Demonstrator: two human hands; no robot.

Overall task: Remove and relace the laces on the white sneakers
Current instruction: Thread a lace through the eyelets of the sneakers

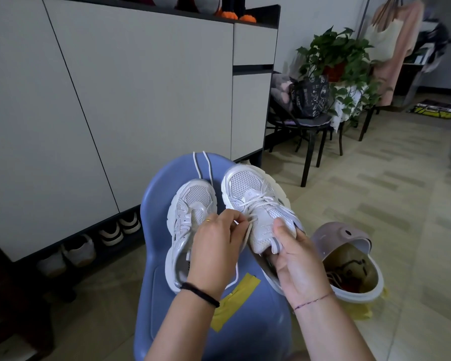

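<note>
There, on the blue chair (pixel 164 183), the left hand (pixel 216 241) pinched a lace (pixel 251 219) of the laced sneaker (pixel 253 194), the right hand (pixel 294 259) gripping its heel end; the other sneaker (pixel 193 201) lay just beside.

home entryway | shoe cabinet (pixel 141 100) over stored shoes (pixel 110 231) | potted plant (pixel 333 56) | hanging clothes (pixel 393 45)

left sneaker (pixel 193 201) unlaced (white mesh), flat | right sneaker (pixel 253 194) laced, tilted | loose lace (pixel 202 168) beyond left toe
</note>
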